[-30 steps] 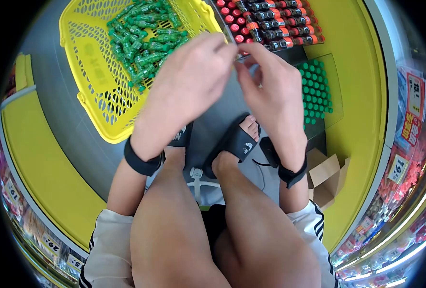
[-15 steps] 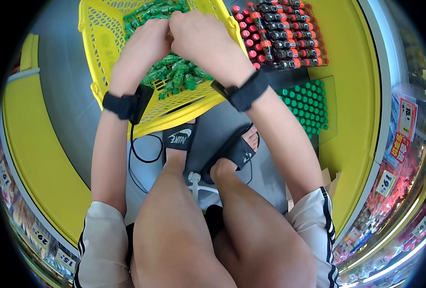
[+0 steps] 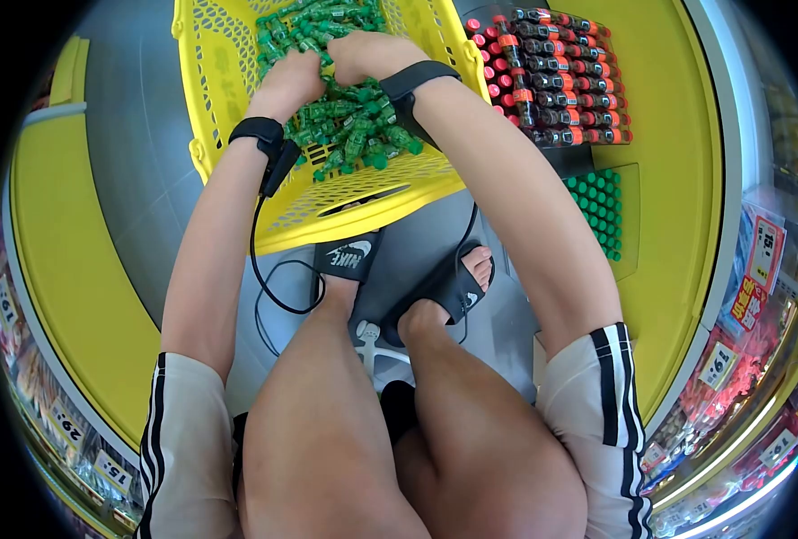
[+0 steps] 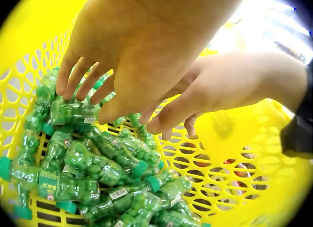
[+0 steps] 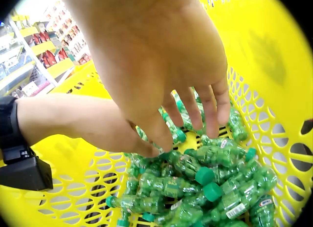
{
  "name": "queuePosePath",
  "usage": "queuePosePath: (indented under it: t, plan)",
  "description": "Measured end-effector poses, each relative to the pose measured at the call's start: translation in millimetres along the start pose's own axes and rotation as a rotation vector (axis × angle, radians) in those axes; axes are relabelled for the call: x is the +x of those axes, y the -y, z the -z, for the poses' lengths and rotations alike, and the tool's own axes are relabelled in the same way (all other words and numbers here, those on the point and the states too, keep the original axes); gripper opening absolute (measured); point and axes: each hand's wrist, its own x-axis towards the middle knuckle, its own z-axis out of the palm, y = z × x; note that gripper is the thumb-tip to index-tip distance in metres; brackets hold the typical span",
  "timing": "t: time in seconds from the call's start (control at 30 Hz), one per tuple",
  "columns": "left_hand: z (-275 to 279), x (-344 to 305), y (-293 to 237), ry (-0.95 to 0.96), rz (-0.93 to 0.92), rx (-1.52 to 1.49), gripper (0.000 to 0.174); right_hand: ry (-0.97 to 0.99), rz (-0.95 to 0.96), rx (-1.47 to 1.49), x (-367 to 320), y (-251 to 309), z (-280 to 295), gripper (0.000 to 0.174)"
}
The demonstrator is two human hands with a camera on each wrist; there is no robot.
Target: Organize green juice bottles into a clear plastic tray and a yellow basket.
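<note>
Small green bottles (image 3: pixel 354 135) with green caps lie jumbled in a yellow plastic basket (image 3: pixel 282 235). Both hands reach down into it, side by side. My left hand (image 3: pixel 293 81) hangs over the pile with fingers loosely bent and apart; in the left wrist view its fingertips are right at one green bottle (image 4: pixel 73 112). Close beside it, my right hand (image 3: pixel 367 56) points its fingers down. The right wrist view shows these fingers (image 5: pixel 222 107) spread just above the bottles, with nothing between them.
Right of the basket, dark bottles with orange labels (image 3: pixel 569 81) lie stacked beside upright red-capped ones (image 3: pixel 498 76). Upright green-capped bottles (image 3: pixel 601 207) stand in a clear bin. Slippered feet (image 3: pixel 354 256) are below the basket; priced shelves (image 3: pixel 758 278) line the sides.
Earlier the hands were close together, pinching fingers in front of the basket's right side. They have moved left and down into the basket, and are now slightly apart.
</note>
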Motion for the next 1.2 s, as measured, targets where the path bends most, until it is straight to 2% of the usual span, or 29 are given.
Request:
queuePosePath:
  t: [0.07,0.1,0.17,0.2,0.37,0.47,0.5,0.57,0.63,0.7,0.73,0.8,0.9,0.93,0.97,1.03,1.07,1.17,1.2]
  plan:
    - [-2,-5,0,0.038,0.006,0.024,0.043,-0.003,-0.049,0.015,7,-1,-14,0.038]
    - [-6,-6,-1,-0.006,0.023,-0.008,0.040,-0.002,-0.047,0.016,7,0,-18,0.038]
    - [-10,-7,-1,-0.048,0.041,-0.040,0.037,-0.033,-0.114,0.072,7,2,-27,0.050]
    - [-12,-6,0,-0.056,0.023,-0.052,0.036,0.053,-0.138,0.069,8,4,-24,0.057]
    - [-16,-5,2,-0.025,0.001,-0.003,0.036,0.088,-0.120,0.072,3,10,-22,0.062]
    - [-19,-6,4,-0.068,-0.089,-0.125,0.037,0.079,-0.094,0.085,4,6,-30,0.064]
    - [-16,-6,2,-0.005,-0.093,-0.105,0.039,0.071,-0.071,0.081,6,4,-30,0.065]
    - [-12,-8,-3,0.061,-0.100,-0.085,0.040,0.087,-0.068,0.075,10,-2,-30,0.062]
    - [-15,-8,-4,-0.017,-0.132,-0.155,0.044,0.104,-0.063,0.066,6,-5,-27,0.059]
    - [-8,-2,-4,0.012,-0.150,-0.163,0.046,0.042,-0.070,0.043,5,-9,-29,0.047]
    - [-2,-1,-4,0.041,-0.168,-0.170,0.048,0.043,-0.070,0.043,9,-11,-30,0.047]
    - [7,-7,-9,0.004,-0.191,-0.171,0.050,0.013,-0.020,0.011,13,-11,-25,0.034]
    - [20,-9,-13,-0.025,-0.250,-0.185,0.055,-0.005,0.007,0.043,-5,-13,-7,0.032]
    - [22,-7,-11,-0.019,-0.281,-0.197,0.058,-0.088,-0.003,0.055,-14,-12,-6,0.030]
    - [24,-6,-11,-0.020,-0.287,-0.198,0.058,-0.089,-0.009,0.054,-18,-12,-1,0.030]
    - [24,-2,-7,0.008,-0.335,-0.321,0.058,0.077,-0.039,0.121,-26,-11,19,0.035]
    - [19,-3,-7,-0.079,-0.395,-0.368,0.056,0.076,-0.047,0.119,-33,-10,28,0.035]
    - [51,-19,-30,-0.019,-0.517,-0.460,0.057,0.127,-0.085,0.062,-69,-1,51,0.035]
    - [56,-26,-39,-0.042,-0.538,-0.511,0.058,0.041,-0.079,0.027,-81,1,53,0.034]
